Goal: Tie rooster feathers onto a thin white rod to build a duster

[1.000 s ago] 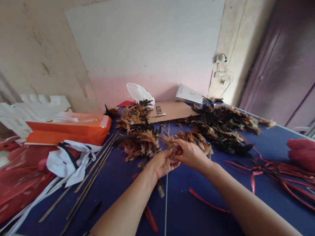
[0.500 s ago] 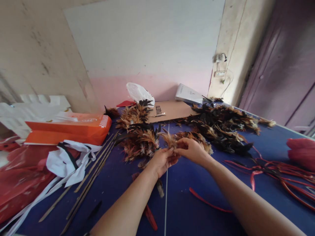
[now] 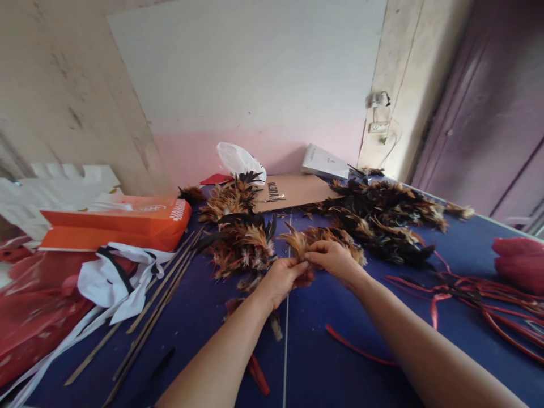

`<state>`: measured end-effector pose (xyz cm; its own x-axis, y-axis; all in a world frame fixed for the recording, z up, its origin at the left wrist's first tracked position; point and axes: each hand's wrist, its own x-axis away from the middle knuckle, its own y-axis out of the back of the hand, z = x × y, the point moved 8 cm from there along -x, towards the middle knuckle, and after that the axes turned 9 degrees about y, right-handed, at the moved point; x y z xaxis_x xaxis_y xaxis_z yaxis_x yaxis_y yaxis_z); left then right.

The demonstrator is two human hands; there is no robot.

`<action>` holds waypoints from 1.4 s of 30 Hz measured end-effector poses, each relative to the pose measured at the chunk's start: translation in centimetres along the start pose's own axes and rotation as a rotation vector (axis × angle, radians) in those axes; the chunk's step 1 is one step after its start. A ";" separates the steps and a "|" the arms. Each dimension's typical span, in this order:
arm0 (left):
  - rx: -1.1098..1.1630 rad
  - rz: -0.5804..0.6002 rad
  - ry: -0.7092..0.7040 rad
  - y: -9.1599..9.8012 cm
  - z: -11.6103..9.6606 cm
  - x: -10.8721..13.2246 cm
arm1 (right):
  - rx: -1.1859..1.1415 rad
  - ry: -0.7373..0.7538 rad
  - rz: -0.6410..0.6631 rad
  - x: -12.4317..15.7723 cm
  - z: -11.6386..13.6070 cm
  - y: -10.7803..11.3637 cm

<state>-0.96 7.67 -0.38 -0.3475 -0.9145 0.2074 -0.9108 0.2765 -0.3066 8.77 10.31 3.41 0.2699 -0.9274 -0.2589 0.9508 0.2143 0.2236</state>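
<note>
Near the middle of the blue table [image 3: 323,368], both hands meet at a small bunch of tan-brown feathers [image 3: 296,242]. My left hand [image 3: 281,279] is closed round the lower end of the bunch, thumb pointing right. My right hand [image 3: 331,259] pinches the same bunch from the right, its fingertips touching the left thumb; the quill ends are hidden by the fingers. Just left lies a pile of brown and black feathers [image 3: 244,246]. Another brown feather pile [image 3: 340,238] lies right behind my right hand.
Thin wooden sticks [image 3: 157,306] and an orange bag [image 3: 119,224] lie to the left. A large dark feather heap [image 3: 382,221] and red ribbons [image 3: 467,294] are to the right. Flat cardboard [image 3: 297,191], a white plastic bag [image 3: 240,161] and a grey-white box [image 3: 325,162] stand behind.
The feather bunch stands a little more upright and spread between my fingers. Both hands have shifted slightly, with the left thumb now extended further right against the right fingertips.
</note>
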 end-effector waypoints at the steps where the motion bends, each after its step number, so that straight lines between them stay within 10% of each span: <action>1: 0.018 0.001 0.011 0.0 0.1 0.0 | 0.003 0.001 0.004 0.0 0.0 -0.1; 16: 0.521 -0.040 0.231 1.7 1.6 -0.5 | 0.908 0.470 0.112 1.1 3.5 -1.8; 30: 0.426 -0.020 0.140 1.2 1.1 -0.4 | 0.569 0.362 0.186 0.6 2.2 -1.7; 42: 0.477 0.022 0.197 1.0 1.3 -0.4 | 0.727 0.455 0.161 1.0 3.4 -1.6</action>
<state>-1.40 7.95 -2.03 -0.4423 -0.8245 0.3530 -0.7157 0.0872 -0.6929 7.00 8.02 5.97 0.5742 -0.6572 -0.4882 0.6055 -0.0605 0.7936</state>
